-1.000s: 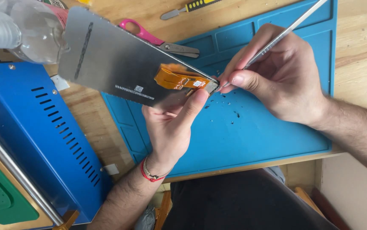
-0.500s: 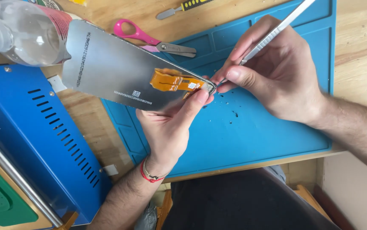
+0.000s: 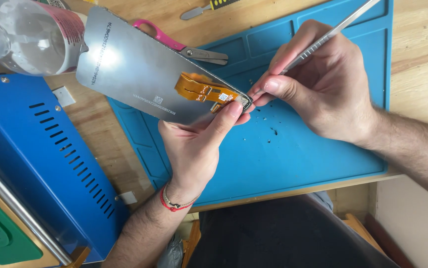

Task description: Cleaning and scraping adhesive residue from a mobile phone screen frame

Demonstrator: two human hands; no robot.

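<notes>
Above the blue work mat (image 3: pixel 293 159) on the table, the left hand (image 3: pixel 194 149) held a grey screen panel (image 3: pixel 144 74) from below, thumb pressed by its orange flex cable (image 3: pixel 201 89). The panel's long axis ran up-left, away from the right hand (image 3: pixel 323 84). That hand, closed in a pinch grip on a thin metal tool (image 3: pixel 333 30), met the panel's near corner, wrist bent inward.
</notes>
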